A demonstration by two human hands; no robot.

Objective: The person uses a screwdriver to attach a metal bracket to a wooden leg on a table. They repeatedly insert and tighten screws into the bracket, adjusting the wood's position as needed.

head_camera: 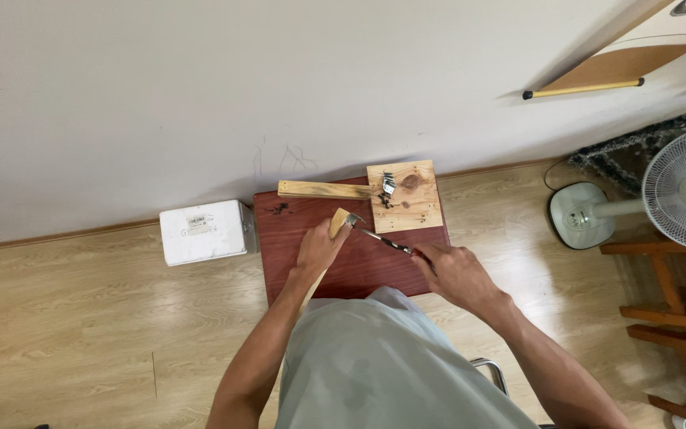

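Observation:
My left hand [318, 248] grips a short pale wooden strip [338, 222] that lies on a dark red-brown tabletop [295, 230]. A small metal bracket [354, 220] sits at the strip's far end. My right hand [448, 268] holds a screwdriver [383, 239] whose tip reaches the bracket. Behind them a square pine board [416, 199] carries a heap of small metal brackets and dark screws [387, 189]. A second long wooden strip [323, 189] lies along the table's far edge, touching the board.
A white box [204, 231] stands on the wood floor left of the table, against the wall. A white pedestal fan [680, 199] and a wooden stool frame [676, 302] are at the right. A few dark screws [278, 209] lie at the table's far left corner.

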